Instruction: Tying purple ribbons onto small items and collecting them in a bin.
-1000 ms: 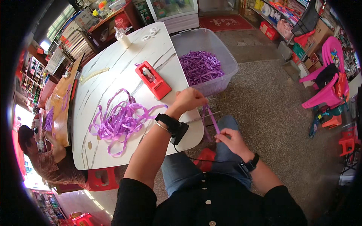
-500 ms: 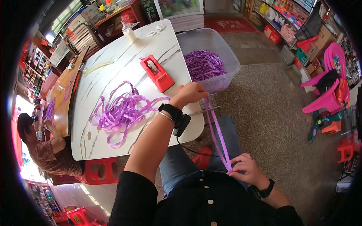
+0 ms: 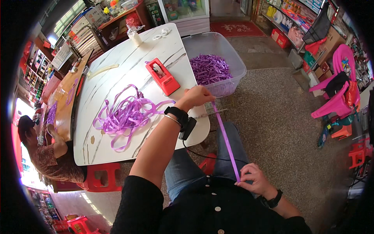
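Pale characters on red floor mat (image 3: 237,29); white lettering on dark green box (image 3: 156,15).

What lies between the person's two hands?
In the head view, a purple ribbon runs straight between the left hand and right hand, crossing a thin rod near the left.

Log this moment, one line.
left hand: holding purple ribbon | right hand: pinching lower end | ribbon: straight between hands | ribbon pile: on table

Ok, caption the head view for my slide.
Left hand and right hand hold a purple ribbon taut beside a white marbled table.
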Action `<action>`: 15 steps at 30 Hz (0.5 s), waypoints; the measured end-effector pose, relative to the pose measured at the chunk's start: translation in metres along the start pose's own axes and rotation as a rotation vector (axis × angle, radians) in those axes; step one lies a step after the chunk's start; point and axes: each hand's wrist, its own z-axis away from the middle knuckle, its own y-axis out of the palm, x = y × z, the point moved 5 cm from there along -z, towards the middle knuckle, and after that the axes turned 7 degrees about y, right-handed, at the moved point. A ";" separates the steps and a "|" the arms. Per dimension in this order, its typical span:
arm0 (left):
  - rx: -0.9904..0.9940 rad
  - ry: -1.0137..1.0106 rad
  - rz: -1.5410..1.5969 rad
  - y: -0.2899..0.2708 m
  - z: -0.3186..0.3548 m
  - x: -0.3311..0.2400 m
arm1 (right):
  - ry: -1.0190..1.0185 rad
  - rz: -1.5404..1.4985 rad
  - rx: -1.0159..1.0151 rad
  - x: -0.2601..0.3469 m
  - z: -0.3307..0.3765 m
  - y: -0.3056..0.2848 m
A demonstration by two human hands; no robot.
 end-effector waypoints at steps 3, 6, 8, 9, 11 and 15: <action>-0.025 0.022 0.065 0.004 -0.002 0.009 | 0.044 -0.024 0.000 -0.005 0.001 0.003; -0.020 0.003 0.039 0.004 -0.002 0.006 | 0.116 -0.080 0.006 -0.009 0.005 0.006; -0.019 0.000 0.006 0.004 -0.003 0.004 | 0.157 -0.115 0.015 -0.011 0.006 0.006; -0.020 -0.004 -0.028 0.004 -0.003 0.004 | 0.166 -0.118 0.019 -0.010 0.006 0.005; -0.023 -0.009 -0.024 0.005 -0.002 0.005 | 0.175 -0.121 0.024 -0.010 0.007 0.005; -0.022 -0.032 0.016 0.006 0.000 0.007 | 0.257 -0.160 0.013 -0.012 0.011 0.002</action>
